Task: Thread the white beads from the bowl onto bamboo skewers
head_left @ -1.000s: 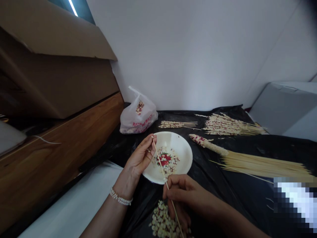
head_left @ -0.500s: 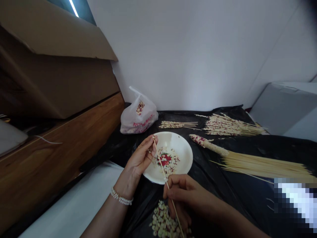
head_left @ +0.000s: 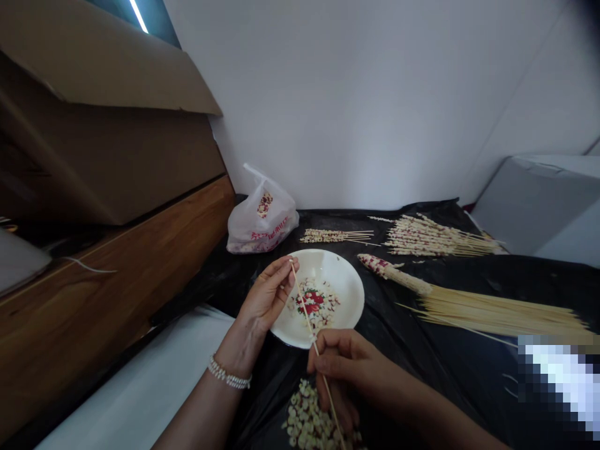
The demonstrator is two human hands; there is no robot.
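Note:
My right hand (head_left: 344,369) is closed around a thin bamboo skewer (head_left: 304,304), which slants up and left over an enamel bowl (head_left: 347,284). A small pale kernel sits on the skewer just above my right fingers. At the skewer's upper tip, my left hand (head_left: 269,290) pinches a pale corn kernel (head_left: 291,259) between thumb and finger. Loose kernels lie in the bowl around a red flower print. Below my right hand is a heap of kernels (head_left: 302,415), partly hidden by it.
Behind the bowl stands a white plastic bag (head_left: 265,219). Threaded skewers (head_left: 323,235) lie beside it, with a larger threaded bunch (head_left: 422,236) farther right. A partly stripped corn cob (head_left: 396,275) lies by bare skewers (head_left: 501,309). A cardboard box (head_left: 112,150) stands at left.
Almost nothing differs. Both hands keep their hold on the skewer and kernel, with only a tiny shift of the skewer's lower end to the left.

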